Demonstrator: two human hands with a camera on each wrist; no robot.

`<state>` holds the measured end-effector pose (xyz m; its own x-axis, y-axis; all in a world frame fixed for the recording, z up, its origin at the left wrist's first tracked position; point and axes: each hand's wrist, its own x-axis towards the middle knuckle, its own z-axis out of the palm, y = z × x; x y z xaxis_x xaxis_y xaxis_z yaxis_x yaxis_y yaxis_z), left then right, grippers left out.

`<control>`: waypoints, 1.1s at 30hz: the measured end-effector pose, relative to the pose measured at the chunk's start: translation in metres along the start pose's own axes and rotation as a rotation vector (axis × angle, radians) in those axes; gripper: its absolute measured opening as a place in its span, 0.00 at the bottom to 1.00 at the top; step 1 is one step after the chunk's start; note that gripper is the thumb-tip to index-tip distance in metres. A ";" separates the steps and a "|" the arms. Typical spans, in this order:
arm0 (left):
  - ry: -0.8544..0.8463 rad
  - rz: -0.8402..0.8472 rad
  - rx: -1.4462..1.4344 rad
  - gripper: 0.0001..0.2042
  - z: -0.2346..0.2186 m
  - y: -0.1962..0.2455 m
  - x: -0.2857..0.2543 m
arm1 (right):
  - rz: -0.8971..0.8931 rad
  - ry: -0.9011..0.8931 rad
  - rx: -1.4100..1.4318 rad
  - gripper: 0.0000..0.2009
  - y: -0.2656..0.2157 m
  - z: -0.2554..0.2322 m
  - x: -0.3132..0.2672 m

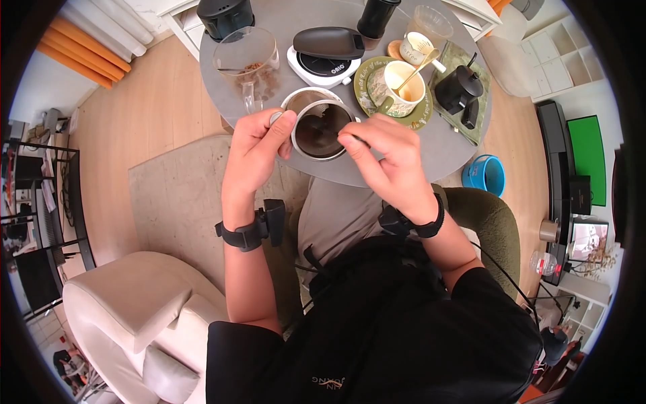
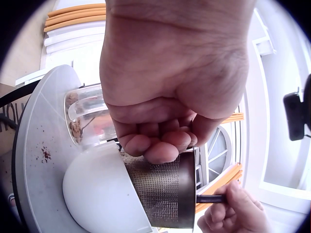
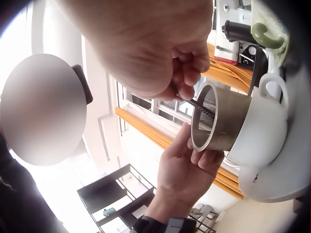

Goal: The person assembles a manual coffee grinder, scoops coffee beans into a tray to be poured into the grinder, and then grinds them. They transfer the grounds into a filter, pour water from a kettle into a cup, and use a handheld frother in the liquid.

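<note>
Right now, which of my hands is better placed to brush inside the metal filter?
Probably your right hand: it pinches the dark brush, whose tip is inside the metal filter. Your left hand is occupied, holding the filter.

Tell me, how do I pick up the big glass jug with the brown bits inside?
Best take the glass jug by its handle, probably coming from the near side: the handle is a clear loop sticking out that way, while the body is wide and round.

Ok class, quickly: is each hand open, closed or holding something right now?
Left hand: closed, holding the mesh strainer.
Right hand: closed, pinching the dark brush.
</note>
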<state>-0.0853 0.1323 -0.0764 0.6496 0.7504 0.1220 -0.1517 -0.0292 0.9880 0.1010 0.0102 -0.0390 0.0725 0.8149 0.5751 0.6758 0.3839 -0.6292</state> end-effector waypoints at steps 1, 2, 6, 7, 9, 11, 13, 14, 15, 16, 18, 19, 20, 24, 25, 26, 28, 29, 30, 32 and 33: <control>0.001 0.001 -0.002 0.19 0.000 0.000 0.000 | -0.001 0.000 0.001 0.04 0.000 0.003 -0.001; 0.002 0.001 -0.002 0.19 0.000 0.000 0.000 | -0.033 -0.034 -0.021 0.04 0.000 0.006 -0.001; -0.003 0.000 0.005 0.20 -0.002 -0.002 0.001 | -0.018 -0.100 0.035 0.04 -0.005 0.006 -0.003; -0.008 0.006 0.008 0.20 -0.002 -0.002 0.000 | -0.018 -0.101 0.036 0.04 -0.005 0.005 -0.003; -0.004 0.006 0.007 0.20 -0.002 -0.002 0.000 | 0.100 0.007 0.150 0.04 -0.002 -0.002 -0.003; 0.000 0.007 0.005 0.20 -0.002 -0.002 0.001 | 0.063 -0.004 0.111 0.04 0.005 -0.009 0.000; 0.001 0.008 0.002 0.20 -0.002 -0.001 0.001 | -0.001 -0.094 0.017 0.04 0.006 -0.014 0.005; 0.001 0.008 0.003 0.20 -0.002 -0.001 0.000 | -0.001 -0.094 0.018 0.04 0.007 -0.013 0.006; 0.000 0.007 0.005 0.20 -0.002 -0.001 0.000 | -0.047 -0.148 0.004 0.05 0.009 -0.011 0.007; -0.002 0.006 0.007 0.20 -0.002 -0.001 0.000 | -0.092 -0.203 -0.009 0.05 0.011 -0.010 0.008; 0.001 0.000 0.012 0.20 -0.002 0.000 0.000 | -0.101 -0.261 0.003 0.06 0.011 -0.016 0.011; 0.005 -0.006 0.017 0.20 -0.002 0.000 0.000 | -0.111 -0.319 0.015 0.06 0.010 -0.020 0.013; 0.006 -0.006 0.017 0.20 -0.002 0.000 0.000 | -0.111 -0.319 0.015 0.06 0.011 -0.024 0.015; 0.007 -0.009 0.018 0.20 -0.003 -0.002 0.000 | -0.101 -0.375 0.019 0.06 0.008 -0.038 0.022; 0.006 -0.009 0.021 0.20 -0.003 -0.002 0.000 | -0.095 -0.341 0.000 0.06 0.006 -0.039 0.023; 0.006 -0.010 0.021 0.20 -0.003 -0.002 0.000 | -0.090 -0.307 -0.018 0.06 0.005 -0.039 0.023; 0.006 -0.015 0.023 0.20 -0.003 -0.002 0.001 | -0.116 -0.321 -0.038 0.06 0.009 -0.032 0.024; 0.005 -0.015 0.023 0.20 -0.002 -0.001 0.001 | -0.144 -0.336 -0.058 0.06 0.011 -0.030 0.024; 0.005 -0.018 0.021 0.20 -0.002 -0.001 0.001 | -0.144 -0.335 -0.058 0.06 0.012 -0.029 0.023; 0.008 -0.021 0.019 0.21 -0.002 0.000 0.000 | -0.149 -0.385 -0.052 0.06 0.013 -0.029 0.023; 0.008 -0.019 0.020 0.21 -0.002 0.001 0.000 | -0.149 -0.386 -0.051 0.06 0.012 -0.030 0.023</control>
<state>-0.0869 0.1332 -0.0755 0.6462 0.7562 0.1029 -0.1251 -0.0280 0.9918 0.1331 0.0209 -0.0174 -0.3031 0.8585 0.4136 0.6942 0.4963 -0.5214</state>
